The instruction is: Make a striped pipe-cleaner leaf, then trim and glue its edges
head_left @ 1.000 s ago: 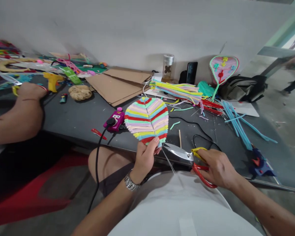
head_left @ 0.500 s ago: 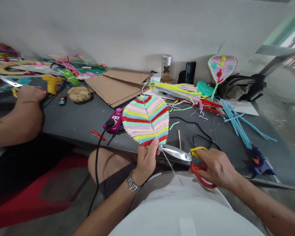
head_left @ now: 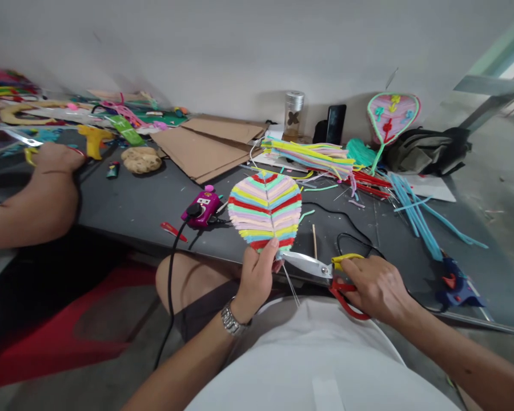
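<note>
Pinched at its lower end between thumb and fingers of my left hand (head_left: 259,271) is a striped leaf shape made of pipe cleaners (head_left: 265,208), in red, yellow, mint, lilac and blue. A thin wire spine runs up its middle, and loose wire ends (head_left: 292,288) stick out below. My right hand (head_left: 374,288) grips scissors (head_left: 310,264) by their yellow and red handles. The blade tips are at the leaf's base, close to my left fingers; whether they touch the wire I cannot tell.
On the grey table (head_left: 124,208) lie a purple power socket (head_left: 202,208), cardboard sheets (head_left: 205,145), a pipe cleaner bundle (head_left: 312,157), blue pipe cleaners (head_left: 417,217) and a blue glue gun (head_left: 460,288). A finished fan-like leaf (head_left: 392,117) stands behind. At left, a co-worker's hand (head_left: 60,160) holds scissors.
The leaf has swung slightly to the right and turned more upright. The scissors' handles have drawn a little closer together, with the tips still at the leaf's base.
</note>
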